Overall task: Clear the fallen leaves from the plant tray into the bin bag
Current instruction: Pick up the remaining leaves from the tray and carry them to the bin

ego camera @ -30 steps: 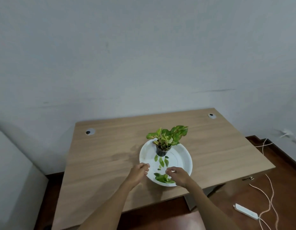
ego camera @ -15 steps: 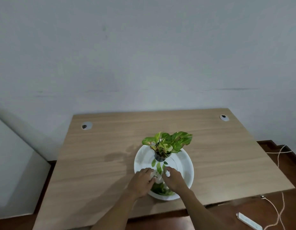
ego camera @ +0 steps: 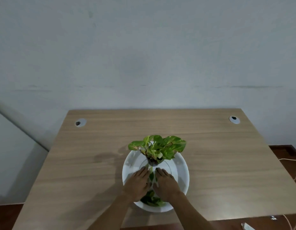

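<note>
Loose green leaves (ego camera: 150, 199) lie in a heap at the near edge of the round white plant tray (ego camera: 183, 171), and a few more (ego camera: 151, 175) show in the narrow gap between the two hands. The left hand (ego camera: 137, 183) and the right hand (ego camera: 165, 183) rest palm down, side by side, flat on the tray floor with fingers stretched toward the pot; each grip is open and flat, closed on nothing. A small potted plant (ego camera: 158, 149) with broad green and yellow leaves stands at the tray's far side. The tray sits on a wooden tabletop (ego camera: 77, 163), near its front edge. A pale wall (ego camera: 144, 55) rises behind.
</note>
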